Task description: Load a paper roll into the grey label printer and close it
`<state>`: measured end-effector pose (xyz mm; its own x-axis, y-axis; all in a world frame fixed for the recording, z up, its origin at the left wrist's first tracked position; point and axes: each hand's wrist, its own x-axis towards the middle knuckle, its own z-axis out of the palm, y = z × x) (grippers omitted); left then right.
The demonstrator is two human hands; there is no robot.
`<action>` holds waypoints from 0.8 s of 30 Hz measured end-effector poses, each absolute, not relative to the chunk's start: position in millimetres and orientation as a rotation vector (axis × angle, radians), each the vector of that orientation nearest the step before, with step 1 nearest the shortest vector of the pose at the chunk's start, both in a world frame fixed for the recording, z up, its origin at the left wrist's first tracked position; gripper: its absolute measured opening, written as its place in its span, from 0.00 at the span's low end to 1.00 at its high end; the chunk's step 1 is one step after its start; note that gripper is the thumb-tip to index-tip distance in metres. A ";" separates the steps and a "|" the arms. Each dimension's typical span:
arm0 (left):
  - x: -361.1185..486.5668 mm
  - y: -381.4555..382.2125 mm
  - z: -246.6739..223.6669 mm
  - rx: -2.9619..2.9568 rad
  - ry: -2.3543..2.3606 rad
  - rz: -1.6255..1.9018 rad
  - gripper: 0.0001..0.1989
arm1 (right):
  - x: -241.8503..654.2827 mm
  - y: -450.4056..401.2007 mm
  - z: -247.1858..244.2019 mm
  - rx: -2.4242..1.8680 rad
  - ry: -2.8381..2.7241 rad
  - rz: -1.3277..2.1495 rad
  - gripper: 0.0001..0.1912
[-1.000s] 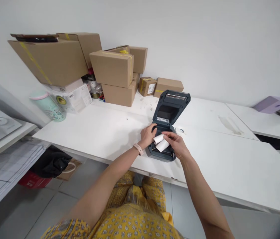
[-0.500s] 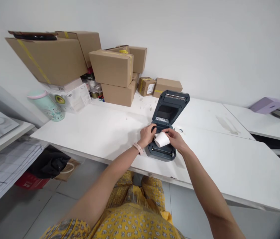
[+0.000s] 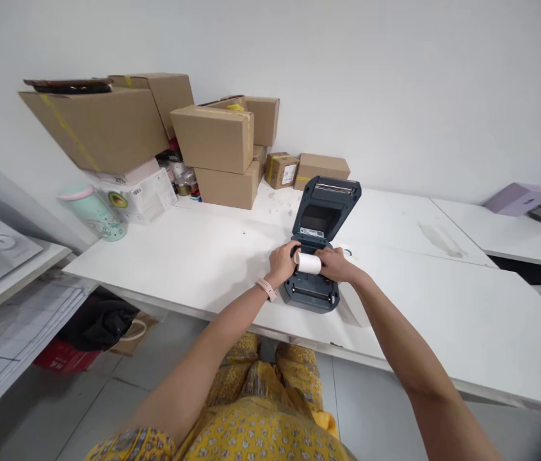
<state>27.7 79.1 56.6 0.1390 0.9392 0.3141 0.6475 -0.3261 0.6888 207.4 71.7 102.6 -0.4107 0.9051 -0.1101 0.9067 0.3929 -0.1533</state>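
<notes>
A dark grey label printer (image 3: 311, 301) stands on the white table with its lid (image 3: 326, 211) tilted back. Across its compartment lies a white paper roll (image 3: 308, 263), roughly level, one end facing left. My right hand (image 3: 334, 264) grips the roll's right end, fingers reaching down into the compartment. On the other side, my left hand (image 3: 280, 261) is closed on the printer's inner left edge, thumb and finger beside the roll's left end. The fingertips of both hands are partly hidden, and so is the underside of the roll.
Cardboard boxes (image 3: 215, 137) are stacked at the back left, with smaller boxes (image 3: 321, 169) behind the printer. A mint tumbler (image 3: 95, 211) stands at the table's left end. A purple box (image 3: 517, 200) sits far right. The table's front edge (image 3: 232, 325) runs close to my body.
My right hand has brought the paper roll from a tilted pose down to a level one in the printer's compartment. My left hand stays at the printer's left side.
</notes>
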 end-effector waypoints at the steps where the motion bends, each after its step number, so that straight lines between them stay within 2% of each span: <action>1: 27.9 79.2 56.4 2.034 1.528 1.021 0.13 | 205.5 75.6 101.2 1.673 2.595 -0.263 0.09; 10: 30.3 82.8 53.9 2.020 1.449 1.080 0.11 | 201.8 101.4 92.4 1.517 2.478 -0.090 0.14; 24: 30.6 93.0 55.7 2.193 1.312 0.986 0.11 | 202.4 119.4 102.9 1.422 2.410 -0.220 0.11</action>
